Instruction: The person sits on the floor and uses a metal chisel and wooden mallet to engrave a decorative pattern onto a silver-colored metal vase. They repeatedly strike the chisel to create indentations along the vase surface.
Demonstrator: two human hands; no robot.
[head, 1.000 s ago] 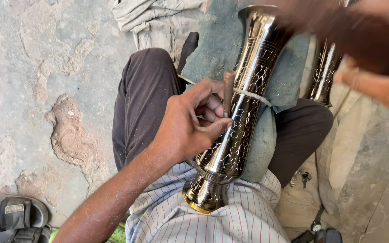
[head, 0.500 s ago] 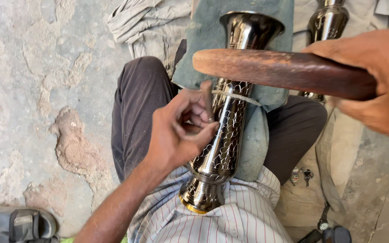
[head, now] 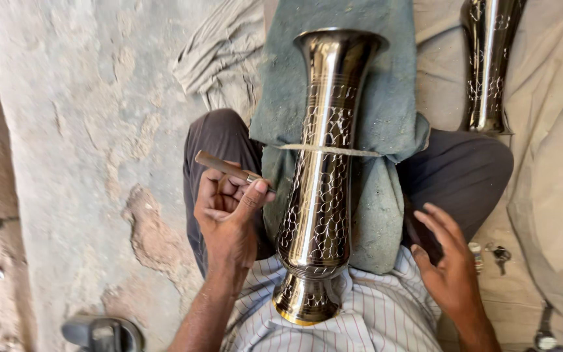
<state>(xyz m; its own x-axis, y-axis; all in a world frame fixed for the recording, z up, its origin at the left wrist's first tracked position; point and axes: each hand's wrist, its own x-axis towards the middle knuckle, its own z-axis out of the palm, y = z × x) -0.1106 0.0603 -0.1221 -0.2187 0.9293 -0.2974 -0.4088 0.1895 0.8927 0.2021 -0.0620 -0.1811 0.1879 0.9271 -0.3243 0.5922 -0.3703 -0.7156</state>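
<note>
Left fingers [head: 229,195] pinch a chisel [head: 226,167] beside the vase [head: 317,189], which lies on a cloth [head: 386,117] across the lap, cord-tied so it won't roll; right hand [head: 447,264] open, empty

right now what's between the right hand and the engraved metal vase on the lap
In the head view, a fold of grey-green cloth under the vase and a strip of striped shirt lie between it and the open right hand.

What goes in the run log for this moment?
left hand: holds chisel | right hand: open, empty, on thigh | engraved metal vase: on green cloth, lap
</note>
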